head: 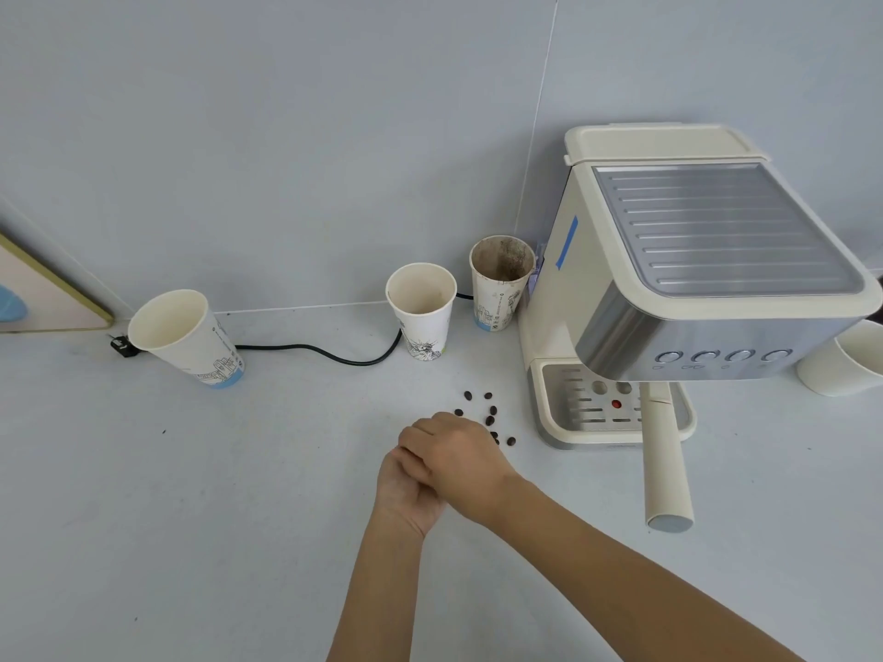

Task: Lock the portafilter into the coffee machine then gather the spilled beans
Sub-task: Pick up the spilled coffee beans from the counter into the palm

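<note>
Your portafilter handle (665, 463) juts out from under the coffee machine (688, 279) toward you, over the drip tray (559, 418), so the first half of the job looks done; whether it is fully turned home cannot be told from here. What is left is the scatter of coffee beans (490, 417) on the white counter (191, 494), just left of the drip tray. Your left hand (406, 494) lies palm up and cupped, and your right hand (456, 463) crosses over it with the fingers curled down into the palm, as if dropping beans in. Whether either hand actually holds beans is hidden, because the right hand covers the palm. The relation that matters now is direction: the loose beans lie just beyond your right knuckles, away from you and slightly to the right, toward the machine. The nearest ones sit right at the edge of the right hand and the farthest are near the tray's front corner. The scatter runs roughly away from you, so the right hand is the nearer one for picking. The left can stay as the bowl, probably sliding forward with it. Three paper cups stand behind: one left (184, 336), one middle (423, 310), and one stained (500, 281) beside the machine.
</note>
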